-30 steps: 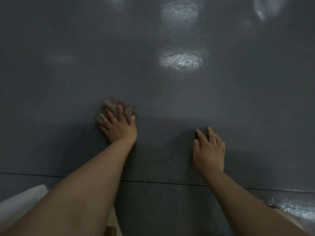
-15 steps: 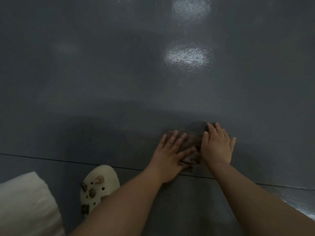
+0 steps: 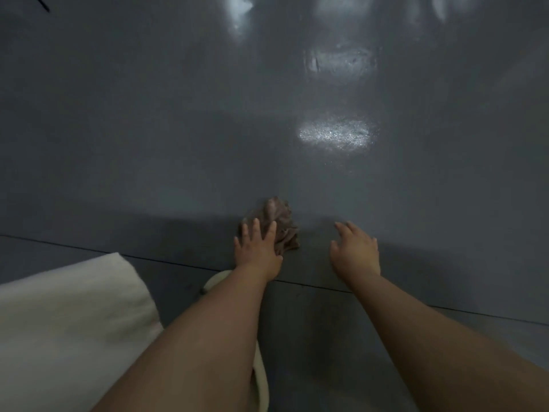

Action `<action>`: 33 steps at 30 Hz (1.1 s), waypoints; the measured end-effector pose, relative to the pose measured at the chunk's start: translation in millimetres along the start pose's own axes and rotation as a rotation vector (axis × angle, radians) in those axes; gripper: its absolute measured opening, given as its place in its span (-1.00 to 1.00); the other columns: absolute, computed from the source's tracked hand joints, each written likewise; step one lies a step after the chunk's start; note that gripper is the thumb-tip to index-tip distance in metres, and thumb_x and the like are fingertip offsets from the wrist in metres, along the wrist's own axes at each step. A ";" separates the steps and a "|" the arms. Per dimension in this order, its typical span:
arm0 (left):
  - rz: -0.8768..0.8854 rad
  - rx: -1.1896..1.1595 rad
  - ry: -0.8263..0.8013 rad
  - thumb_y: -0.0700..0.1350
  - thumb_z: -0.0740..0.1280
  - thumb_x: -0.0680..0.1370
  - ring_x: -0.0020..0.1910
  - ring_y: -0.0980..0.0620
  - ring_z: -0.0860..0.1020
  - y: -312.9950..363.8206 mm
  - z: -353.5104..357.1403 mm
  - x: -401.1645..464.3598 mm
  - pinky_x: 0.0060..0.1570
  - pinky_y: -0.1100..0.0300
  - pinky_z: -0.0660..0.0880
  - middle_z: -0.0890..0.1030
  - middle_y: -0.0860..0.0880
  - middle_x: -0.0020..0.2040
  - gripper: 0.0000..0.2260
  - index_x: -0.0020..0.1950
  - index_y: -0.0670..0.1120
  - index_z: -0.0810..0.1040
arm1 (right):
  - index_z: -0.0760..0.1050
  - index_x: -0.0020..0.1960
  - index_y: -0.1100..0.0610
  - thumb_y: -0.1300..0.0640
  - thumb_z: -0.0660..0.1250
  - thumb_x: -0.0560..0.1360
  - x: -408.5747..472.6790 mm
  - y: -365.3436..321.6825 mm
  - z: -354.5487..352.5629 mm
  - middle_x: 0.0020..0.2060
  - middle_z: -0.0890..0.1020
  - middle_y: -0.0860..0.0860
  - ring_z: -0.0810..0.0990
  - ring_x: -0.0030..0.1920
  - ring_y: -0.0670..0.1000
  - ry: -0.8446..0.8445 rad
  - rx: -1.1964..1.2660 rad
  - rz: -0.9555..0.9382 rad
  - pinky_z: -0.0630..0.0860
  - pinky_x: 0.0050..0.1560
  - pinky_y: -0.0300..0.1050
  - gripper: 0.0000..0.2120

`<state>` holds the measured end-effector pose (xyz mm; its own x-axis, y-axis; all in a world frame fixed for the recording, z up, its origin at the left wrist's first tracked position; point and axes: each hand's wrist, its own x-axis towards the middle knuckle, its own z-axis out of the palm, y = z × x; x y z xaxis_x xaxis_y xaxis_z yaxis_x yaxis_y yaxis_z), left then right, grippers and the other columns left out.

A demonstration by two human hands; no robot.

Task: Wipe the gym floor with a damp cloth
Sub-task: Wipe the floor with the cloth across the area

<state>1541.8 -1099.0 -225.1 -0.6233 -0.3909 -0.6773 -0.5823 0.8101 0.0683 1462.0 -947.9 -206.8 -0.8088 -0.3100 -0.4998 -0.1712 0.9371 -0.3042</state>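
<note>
A crumpled brown cloth (image 3: pixel 279 221) lies on the dark grey gym floor (image 3: pixel 148 144), just beyond a seam line. My left hand (image 3: pixel 257 248) presses flat on the cloth's near left part with fingers spread. My right hand (image 3: pixel 355 251) rests palm down on the bare floor to the right of the cloth, a short gap between them, holding nothing. The floor shines with bright reflections (image 3: pixel 334 134) farther ahead.
A white trouser leg (image 3: pixel 65 328) fills the lower left. A white shoe (image 3: pixel 260 373) shows partly behind my left forearm. A dark floor seam (image 3: pixel 416 304) runs across under both wrists.
The cloth went from the left to beside my right hand, and now sits ahead of my left hand. My right hand has drawn away from the cloth to the right.
</note>
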 end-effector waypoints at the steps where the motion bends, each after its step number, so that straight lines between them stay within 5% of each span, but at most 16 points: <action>1: 0.002 -0.010 -0.004 0.08 0.16 0.62 0.52 -0.17 -0.24 -2.0 -2.2 -8.7 0.47 -0.11 -0.15 -0.26 -0.10 0.55 -0.34 0.56 0.07 -0.21 | 0.17 0.51 0.05 0.11 0.09 0.60 -7.5 -7.7 -2.2 0.51 0.18 0.05 0.15 0.48 0.09 0.003 0.009 -0.010 -0.04 0.49 0.07 -0.53; 13: 0.047 -0.100 0.126 0.01 0.21 0.61 0.53 -0.15 -0.22 -27.6 -45.1 -76.9 0.48 -0.07 -0.13 -0.22 -0.10 0.56 -0.34 0.57 0.04 -0.15 | 0.26 0.46 0.09 0.13 0.15 0.56 -68.3 -67.3 -7.9 0.43 0.32 0.08 0.27 0.42 0.13 0.091 0.022 -0.143 0.11 0.46 0.07 -0.53; 21: 0.002 -0.059 0.066 -0.01 0.21 0.61 0.53 -0.16 -0.20 -39.6 -43.6 -75.7 0.49 -0.06 -0.08 -0.22 -0.12 0.56 -0.33 0.57 0.04 -0.16 | 0.37 0.40 0.15 0.20 0.17 0.52 -50.3 -80.8 0.9 0.38 0.38 0.16 0.34 0.36 0.18 0.093 0.109 -0.224 0.27 0.36 0.01 -0.56; 29: 0.002 -0.007 0.043 -0.09 0.22 0.61 0.53 -0.16 -0.20 -65.7 -32.0 -30.1 0.48 -0.05 -0.13 -0.19 -0.13 0.56 -0.33 0.57 0.05 -0.15 | 0.27 0.45 0.24 0.23 0.11 0.55 -16.7 -113.0 35.6 0.44 0.27 0.18 0.23 0.42 0.17 0.041 0.179 -0.188 0.22 0.39 -0.03 -0.53; 33: -0.051 -0.014 -0.048 -0.13 0.25 0.59 0.53 -0.18 -0.20 -88.6 -16.6 -6.9 0.48 -0.05 -0.12 -0.20 -0.14 0.56 -0.29 0.56 0.05 -0.16 | 0.20 0.47 0.25 0.20 0.13 0.57 7.7 -124.6 60.5 0.53 0.07 0.10 0.12 0.47 0.14 -0.010 0.101 -0.221 0.13 0.43 -0.05 -0.52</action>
<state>1589.0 -1175.4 -214.3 -0.5673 -0.4100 -0.7142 -0.6200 0.7835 0.0426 1511.1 -1076.8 -221.8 -0.7525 -0.5076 -0.4196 -0.2860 0.8258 -0.4861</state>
